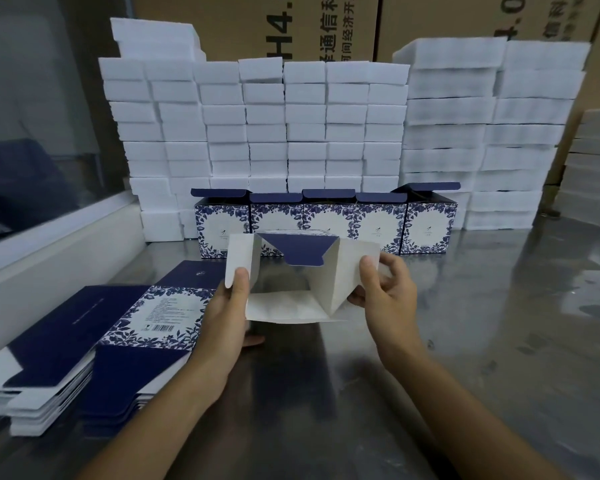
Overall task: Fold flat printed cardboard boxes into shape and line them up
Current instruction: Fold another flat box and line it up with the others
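Nearest the camera, two bare forearms reach out over a shiny metal table (499, 341). On the table at the near left lies a stack of flat boxes (94, 344), dark blue with a white and blue leaf print and a barcode panel on the top sheet.

Just beyond, both hands hold a half-opened box (305, 289) above the table, its plain white inside turned toward the camera. The left hand (227, 313) grips the box's left side, thumb pressed on a white flap and the other fingers underneath. The right hand (387, 289) pinches the right wall between thumb and fingers. A dark blue flap (293, 249) hangs down into the opening from the top edge.

Behind the held box, a row of folded boxes (326, 221) stands side by side on the table, printed fronts facing the camera, blue top flaps standing up.

Farther back, stacks of white foam blocks (291, 123) rise like a wall, with brown cartons (326, 26) behind them.
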